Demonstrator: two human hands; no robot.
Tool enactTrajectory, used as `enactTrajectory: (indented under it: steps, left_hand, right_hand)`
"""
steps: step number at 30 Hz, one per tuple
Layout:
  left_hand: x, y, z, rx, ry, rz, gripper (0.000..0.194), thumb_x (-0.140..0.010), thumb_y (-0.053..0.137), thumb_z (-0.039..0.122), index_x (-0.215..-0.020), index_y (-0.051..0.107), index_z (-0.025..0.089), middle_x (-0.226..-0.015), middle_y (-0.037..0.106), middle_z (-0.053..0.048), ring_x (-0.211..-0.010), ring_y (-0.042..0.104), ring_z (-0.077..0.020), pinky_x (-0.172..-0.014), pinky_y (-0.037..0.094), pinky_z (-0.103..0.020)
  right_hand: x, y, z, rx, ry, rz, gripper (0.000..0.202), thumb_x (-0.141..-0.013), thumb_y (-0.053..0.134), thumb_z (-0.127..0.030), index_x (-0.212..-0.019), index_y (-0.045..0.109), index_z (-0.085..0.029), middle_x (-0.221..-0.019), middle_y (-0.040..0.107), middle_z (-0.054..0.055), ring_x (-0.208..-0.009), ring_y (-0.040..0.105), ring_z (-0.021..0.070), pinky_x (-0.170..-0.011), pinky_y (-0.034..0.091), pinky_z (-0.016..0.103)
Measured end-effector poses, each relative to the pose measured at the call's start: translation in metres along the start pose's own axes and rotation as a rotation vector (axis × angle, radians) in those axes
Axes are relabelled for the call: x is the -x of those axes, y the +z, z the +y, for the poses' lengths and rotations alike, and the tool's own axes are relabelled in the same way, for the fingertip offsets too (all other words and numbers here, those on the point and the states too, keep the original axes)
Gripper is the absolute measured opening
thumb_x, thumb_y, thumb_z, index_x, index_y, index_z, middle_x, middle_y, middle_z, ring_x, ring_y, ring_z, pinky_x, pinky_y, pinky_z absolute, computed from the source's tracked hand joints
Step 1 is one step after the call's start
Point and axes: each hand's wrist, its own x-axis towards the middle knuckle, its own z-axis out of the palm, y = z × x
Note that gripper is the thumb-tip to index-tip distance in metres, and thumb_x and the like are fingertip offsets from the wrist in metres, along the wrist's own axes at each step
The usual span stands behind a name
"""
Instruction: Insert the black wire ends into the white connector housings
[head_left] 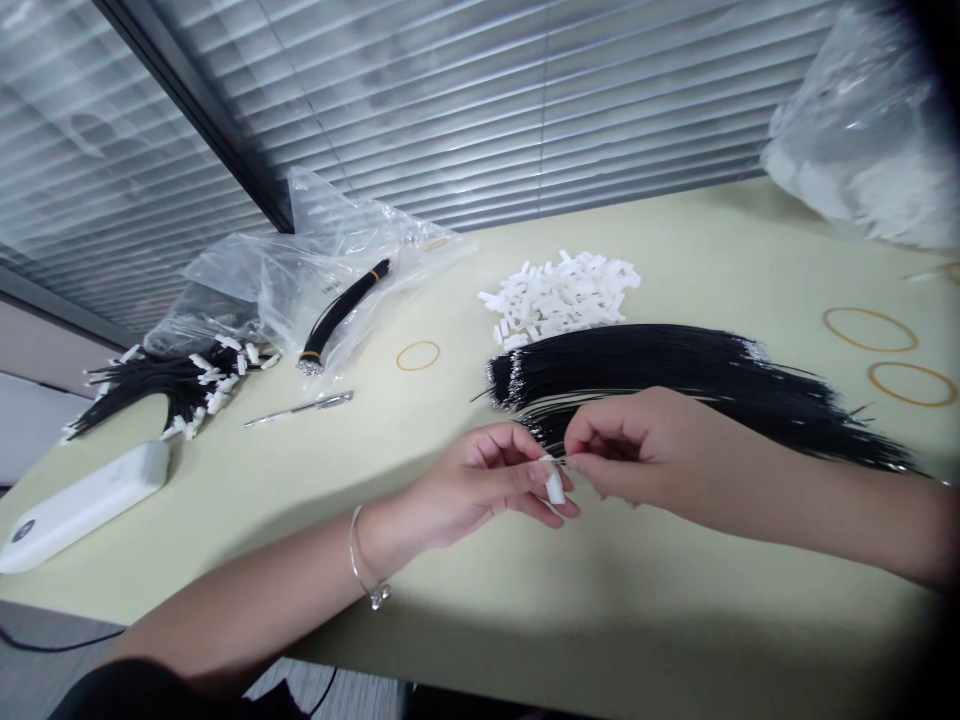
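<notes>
Between the thumb and fingers of my left hand (499, 475) is a small white plastic connector housing (554, 484). My right hand (637, 445) pinches the end of a thin black wire close to the housing's upper edge; whether the wire tip sits inside it I cannot tell. Just behind my hands lies a thick bundle of black wires (637, 365) with shiny metal terminals at the ends. A pile of loose white connector housings (562, 295) sits beyond that bundle.
At the left, black wires with white housings (172, 385) lie near a white case (86, 510). A pen-like metal tool (298, 408), a tied wire bundle (345, 312) on a plastic bag (300, 260), and rubber bands (418, 356) are on the table. Another bag (870, 150) stands back right.
</notes>
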Motion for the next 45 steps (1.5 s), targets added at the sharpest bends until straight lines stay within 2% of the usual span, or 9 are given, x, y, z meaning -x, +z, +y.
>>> enactTrajectory:
  steps: [6, 10, 17, 20, 30, 36, 40, 45]
  left_hand:
    - [0.0, -0.002, -0.003, -0.02, 0.025, -0.021, 0.025, -0.081, 0.081, 0.027, -0.083, 0.061, 0.012, -0.077, 0.074, -0.004, -0.073, 0.075, -0.015, -0.067, 0.061, -0.023]
    - [0.0, -0.003, -0.003, -0.025, 0.03, -0.035, 0.024, -0.082, 0.08, 0.027, -0.083, 0.061, 0.012, -0.078, 0.074, -0.004, -0.072, 0.075, -0.0149, -0.067, 0.061, -0.024]
    - [-0.001, -0.004, -0.002, 0.015, 0.007, -0.037, 0.025, -0.082, 0.08, 0.027, -0.085, 0.06, 0.012, -0.077, 0.073, -0.004, -0.071, 0.075, -0.0147, -0.066, 0.061, -0.024]
    - [-0.002, -0.005, -0.003, 0.017, 0.013, -0.048, 0.025, -0.083, 0.079, 0.027, -0.085, 0.06, 0.011, -0.078, 0.073, -0.004, -0.071, 0.075, -0.015, -0.066, 0.061, -0.024]
    - [0.001, -0.002, -0.003, -0.066, 0.014, -0.03, 0.026, -0.081, 0.08, 0.029, -0.083, 0.061, 0.012, -0.077, 0.073, -0.004, -0.07, 0.073, -0.0146, -0.067, 0.061, -0.027]
    - [0.002, 0.0, -0.004, -0.08, 0.036, -0.026, 0.026, -0.08, 0.081, 0.028, -0.085, 0.061, 0.012, -0.076, 0.073, -0.004, -0.071, 0.074, -0.0142, -0.067, 0.061, -0.026]
    - [0.002, 0.0, -0.005, -0.083, 0.045, -0.024, 0.024, -0.082, 0.079, 0.027, -0.085, 0.061, 0.012, -0.077, 0.073, -0.003, -0.072, 0.073, -0.0139, -0.068, 0.061, -0.026]
    - [0.002, 0.0, -0.005, -0.079, 0.041, -0.016, 0.027, -0.081, 0.08, 0.03, -0.083, 0.06, 0.012, -0.075, 0.072, -0.003, -0.069, 0.073, -0.0132, -0.066, 0.061, -0.025]
  right_hand:
    - [0.0, -0.001, -0.003, 0.011, 0.029, -0.012, 0.014, -0.079, 0.059, -0.032, -0.072, 0.064, -0.021, -0.056, 0.056, -0.004, -0.05, 0.048, 0.0105, -0.045, 0.035, 0.021]
    - [0.001, 0.0, -0.001, 0.107, -0.075, 0.058, 0.014, -0.079, 0.059, -0.029, -0.07, 0.065, -0.021, -0.056, 0.054, -0.004, -0.051, 0.043, 0.0094, -0.046, 0.03, 0.022]
    - [-0.001, 0.004, 0.005, 0.367, -0.258, 0.151, 0.016, -0.08, 0.052, -0.021, -0.065, 0.057, -0.02, -0.058, 0.056, -0.004, -0.051, 0.045, 0.0086, -0.049, 0.03, 0.023]
    - [0.0, 0.006, 0.006, 0.4, -0.303, 0.177, 0.016, -0.08, 0.05, -0.019, -0.065, 0.055, -0.02, -0.058, 0.055, -0.005, -0.053, 0.047, 0.0084, -0.05, 0.03, 0.022]
    - [0.001, 0.003, 0.002, 0.038, -0.006, -0.029, 0.022, -0.082, 0.055, -0.037, -0.07, 0.061, -0.021, -0.057, 0.049, -0.005, -0.05, 0.038, 0.0097, -0.044, 0.026, 0.023]
    - [0.0, 0.0, -0.002, -0.094, 0.163, -0.161, 0.023, -0.084, 0.055, -0.04, -0.073, 0.06, -0.021, -0.06, 0.051, -0.004, -0.054, 0.043, 0.0112, -0.049, 0.034, 0.024]
    - [0.002, 0.0, -0.002, -0.074, 0.179, -0.182, 0.025, -0.088, 0.05, -0.04, -0.073, 0.056, -0.021, -0.061, 0.05, -0.004, -0.054, 0.042, 0.0111, -0.048, 0.032, 0.025]
    - [0.004, 0.001, -0.005, 0.025, 0.112, -0.169, 0.026, -0.091, 0.048, -0.038, -0.073, 0.054, -0.021, -0.061, 0.048, -0.004, -0.054, 0.04, 0.011, -0.046, 0.031, 0.025]
